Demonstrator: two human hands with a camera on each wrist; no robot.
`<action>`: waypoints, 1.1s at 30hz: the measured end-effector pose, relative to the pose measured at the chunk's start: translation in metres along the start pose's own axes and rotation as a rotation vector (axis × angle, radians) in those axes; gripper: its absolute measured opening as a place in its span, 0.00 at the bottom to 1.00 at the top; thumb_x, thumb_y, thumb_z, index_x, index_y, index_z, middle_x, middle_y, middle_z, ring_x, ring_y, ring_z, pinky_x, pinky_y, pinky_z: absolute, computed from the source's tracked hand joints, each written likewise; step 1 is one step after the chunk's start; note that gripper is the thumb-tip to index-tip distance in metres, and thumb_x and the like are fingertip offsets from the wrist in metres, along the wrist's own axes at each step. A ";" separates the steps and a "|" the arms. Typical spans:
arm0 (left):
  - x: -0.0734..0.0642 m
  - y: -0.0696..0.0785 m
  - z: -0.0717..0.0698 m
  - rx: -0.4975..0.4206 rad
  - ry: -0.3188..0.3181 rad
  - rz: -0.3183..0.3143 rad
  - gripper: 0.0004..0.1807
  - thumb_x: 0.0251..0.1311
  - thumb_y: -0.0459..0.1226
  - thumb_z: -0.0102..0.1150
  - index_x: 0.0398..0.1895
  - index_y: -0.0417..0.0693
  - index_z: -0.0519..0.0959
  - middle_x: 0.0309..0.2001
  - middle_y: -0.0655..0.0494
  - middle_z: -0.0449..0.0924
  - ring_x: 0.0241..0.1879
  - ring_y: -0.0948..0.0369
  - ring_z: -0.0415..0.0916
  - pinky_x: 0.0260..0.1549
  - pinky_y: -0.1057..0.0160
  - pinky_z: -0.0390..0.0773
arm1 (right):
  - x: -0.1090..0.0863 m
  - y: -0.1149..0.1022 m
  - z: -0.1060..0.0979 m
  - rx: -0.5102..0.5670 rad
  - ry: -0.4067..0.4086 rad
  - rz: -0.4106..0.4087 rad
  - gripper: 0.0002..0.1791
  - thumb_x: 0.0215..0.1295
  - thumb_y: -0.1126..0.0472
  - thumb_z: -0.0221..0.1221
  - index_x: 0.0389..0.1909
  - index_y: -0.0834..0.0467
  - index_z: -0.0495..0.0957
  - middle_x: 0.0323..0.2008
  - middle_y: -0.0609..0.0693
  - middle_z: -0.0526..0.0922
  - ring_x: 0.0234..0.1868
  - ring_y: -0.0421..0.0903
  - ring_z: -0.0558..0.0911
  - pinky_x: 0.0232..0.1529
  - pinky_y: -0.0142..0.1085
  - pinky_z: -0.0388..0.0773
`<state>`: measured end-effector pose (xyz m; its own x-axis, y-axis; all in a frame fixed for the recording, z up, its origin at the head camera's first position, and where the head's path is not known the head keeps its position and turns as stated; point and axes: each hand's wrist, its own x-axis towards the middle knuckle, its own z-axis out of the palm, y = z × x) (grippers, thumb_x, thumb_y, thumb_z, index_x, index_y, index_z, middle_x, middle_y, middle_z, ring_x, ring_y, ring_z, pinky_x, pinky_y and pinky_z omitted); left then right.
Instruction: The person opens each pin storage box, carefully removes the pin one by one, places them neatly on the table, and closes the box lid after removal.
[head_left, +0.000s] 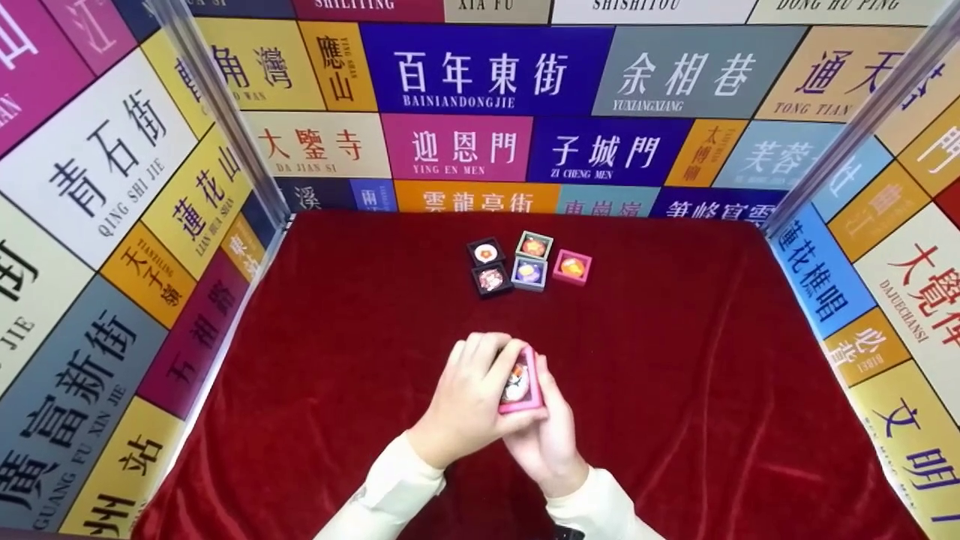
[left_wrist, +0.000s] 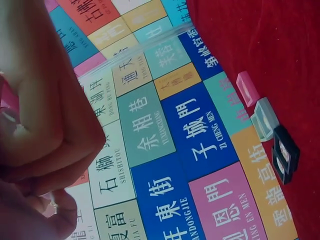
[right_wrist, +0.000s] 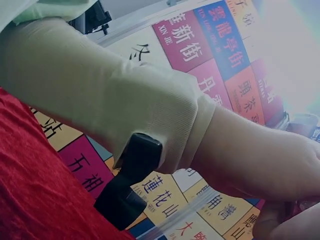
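In the head view, both hands hold a small pink square box [head_left: 531, 396] with a clear window, tilted up above the cloth. A round white item with orange and dark marks shows inside it. My left hand [head_left: 466, 397] wraps its fingers over the box's left and top side, covering part of the window. From the right and below, my right hand [head_left: 553, 439] grips the same box, its fingers partly hidden behind it. The left wrist view shows curled fingers [left_wrist: 55, 120] with a bit of pink at the edge. In the right wrist view, the box is mostly hidden.
Farther back on the red cloth [head_left: 360, 315] stand two dark boxes [head_left: 492, 280], a green box [head_left: 534, 245], a blue-grey box [head_left: 529, 274] and another pink box [head_left: 573, 268]. Printed panels [head_left: 487, 71] enclose the back and sides. A black wrist device [right_wrist: 142, 155] sits on one sleeve.
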<state>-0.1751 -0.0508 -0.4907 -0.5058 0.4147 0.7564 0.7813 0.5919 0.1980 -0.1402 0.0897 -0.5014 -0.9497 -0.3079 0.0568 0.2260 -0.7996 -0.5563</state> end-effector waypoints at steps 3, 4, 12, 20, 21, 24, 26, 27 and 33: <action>-0.002 0.002 -0.001 -0.027 0.017 0.006 0.45 0.60 0.66 0.73 0.65 0.38 0.79 0.55 0.47 0.76 0.53 0.51 0.74 0.47 0.52 0.75 | -0.004 0.000 0.001 -0.024 -0.023 -0.013 0.24 0.86 0.40 0.49 0.65 0.51 0.78 0.59 0.49 0.81 0.58 0.45 0.81 0.60 0.36 0.78; -0.002 0.002 -0.003 -0.041 0.019 0.006 0.45 0.60 0.65 0.74 0.65 0.38 0.79 0.56 0.47 0.76 0.53 0.51 0.74 0.47 0.52 0.75 | -0.005 0.000 0.002 -0.040 -0.031 -0.010 0.24 0.86 0.40 0.48 0.65 0.51 0.78 0.59 0.49 0.81 0.58 0.45 0.81 0.60 0.36 0.78; 0.000 0.006 -0.019 -0.034 -0.055 -0.004 0.44 0.60 0.69 0.70 0.64 0.44 0.81 0.57 0.51 0.80 0.54 0.53 0.75 0.48 0.51 0.73 | -0.005 -0.007 0.005 -0.138 -0.047 0.046 0.27 0.88 0.37 0.42 0.62 0.52 0.79 0.54 0.47 0.84 0.53 0.44 0.84 0.57 0.37 0.79; 0.000 0.013 -0.021 0.030 -0.204 -0.105 0.50 0.58 0.75 0.65 0.64 0.43 0.80 0.53 0.52 0.77 0.50 0.54 0.71 0.44 0.54 0.70 | -0.004 -0.003 0.000 -0.036 -0.024 0.115 0.29 0.87 0.36 0.40 0.62 0.52 0.79 0.54 0.48 0.84 0.55 0.45 0.83 0.59 0.37 0.78; 0.000 0.014 -0.020 0.032 -0.209 -0.104 0.49 0.59 0.75 0.65 0.63 0.42 0.80 0.51 0.52 0.76 0.49 0.53 0.71 0.44 0.54 0.70 | -0.005 -0.002 0.000 -0.026 -0.027 0.113 0.29 0.87 0.36 0.40 0.62 0.52 0.79 0.54 0.48 0.84 0.55 0.44 0.83 0.59 0.36 0.78; 0.002 0.016 -0.018 0.024 -0.196 -0.087 0.45 0.60 0.73 0.66 0.58 0.42 0.81 0.49 0.52 0.75 0.47 0.53 0.70 0.43 0.53 0.69 | -0.007 0.000 -0.001 0.003 -0.040 0.086 0.28 0.86 0.36 0.42 0.61 0.52 0.78 0.53 0.48 0.83 0.54 0.44 0.83 0.58 0.36 0.79; 0.003 0.016 -0.015 0.009 -0.178 -0.076 0.44 0.60 0.72 0.67 0.58 0.42 0.81 0.48 0.52 0.75 0.46 0.53 0.70 0.43 0.54 0.69 | -0.009 0.000 -0.001 0.019 -0.055 0.061 0.28 0.86 0.36 0.43 0.61 0.53 0.78 0.53 0.48 0.82 0.54 0.44 0.82 0.58 0.36 0.79; 0.003 0.016 -0.014 0.001 -0.170 -0.073 0.43 0.60 0.71 0.67 0.58 0.42 0.81 0.48 0.52 0.75 0.46 0.53 0.70 0.42 0.54 0.69 | -0.009 0.000 -0.002 0.027 -0.062 0.052 0.27 0.86 0.36 0.43 0.61 0.53 0.77 0.53 0.48 0.82 0.54 0.44 0.82 0.58 0.36 0.79; 0.001 0.014 -0.009 -0.023 -0.163 -0.083 0.43 0.60 0.71 0.68 0.57 0.43 0.81 0.48 0.53 0.74 0.45 0.54 0.69 0.41 0.55 0.68 | -0.010 0.000 -0.005 0.063 -0.086 0.052 0.27 0.88 0.38 0.42 0.62 0.53 0.78 0.55 0.49 0.83 0.55 0.45 0.82 0.59 0.37 0.79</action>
<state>-0.1614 -0.0476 -0.4813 -0.6197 0.4726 0.6266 0.7419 0.6133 0.2710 -0.1316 0.0960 -0.5063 -0.9150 -0.3905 0.1017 0.2900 -0.8116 -0.5072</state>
